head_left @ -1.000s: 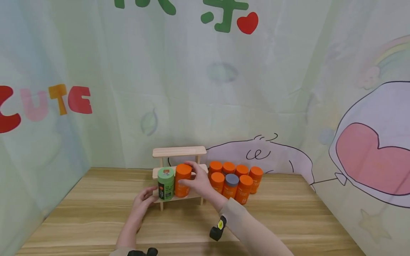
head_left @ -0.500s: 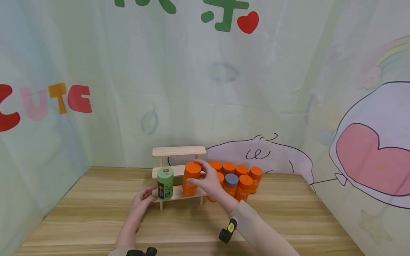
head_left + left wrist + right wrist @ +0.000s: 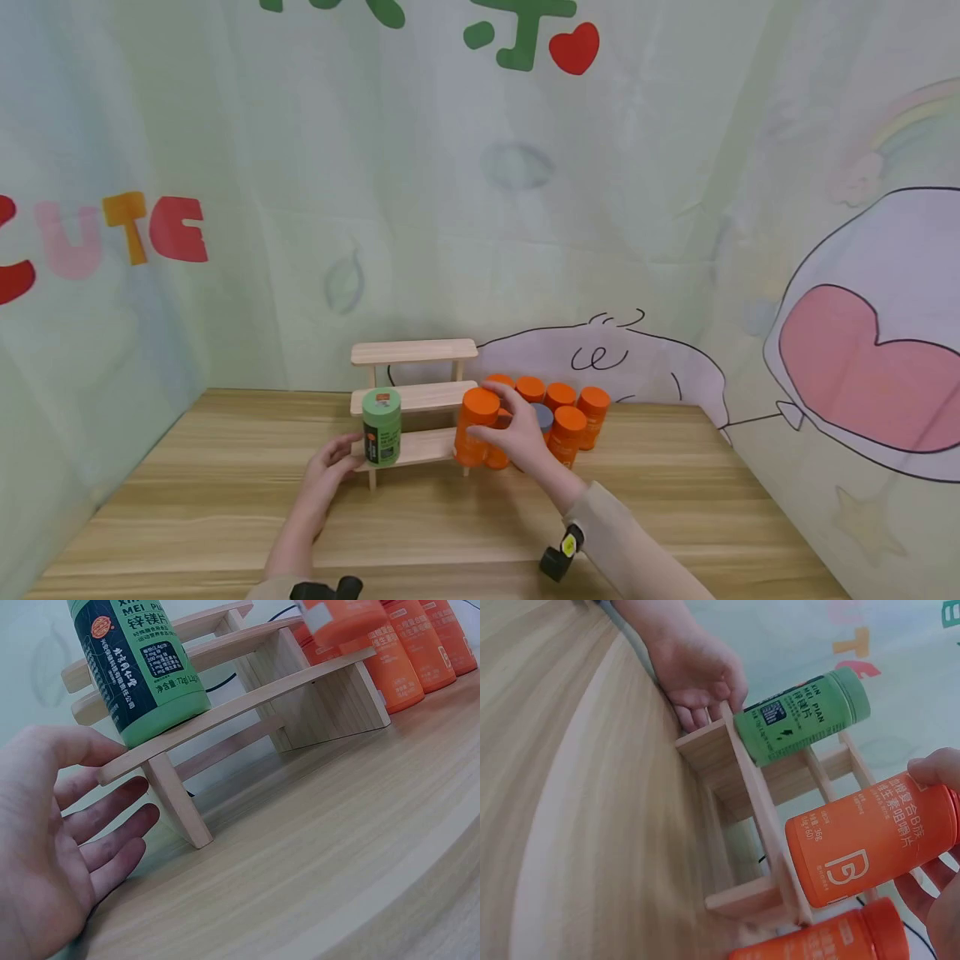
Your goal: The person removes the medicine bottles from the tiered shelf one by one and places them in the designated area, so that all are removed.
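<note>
A small three-tier wooden rack (image 3: pixel 422 447) stands on the table. On the left of its lowest board is an upright green bottle (image 3: pixel 382 427) with a dark label. My left hand (image 3: pixel 330 462) holds the left end of that board, beside the bottle; in the left wrist view several of its fingers (image 3: pixel 112 817) curl below the board. My right hand (image 3: pixel 521 429) grips an orange bottle (image 3: pixel 477 427) between thumb and fingers. In the left wrist view that bottle's base hangs slightly above the board's right end. My right palm is partly out of the right wrist view.
Several orange bottles (image 3: pixel 592 418) stand grouped on the wooden table (image 3: pixel 675 517) right of the rack. One has a grey-blue cap (image 3: pixel 542 417), partly hidden by my right hand. A printed curtain (image 3: pixel 420 208) hangs behind the table.
My right hand has moved right with the orange bottle, from beside the green bottle to the rack's right end. My left hand and the green bottle have stayed in place.
</note>
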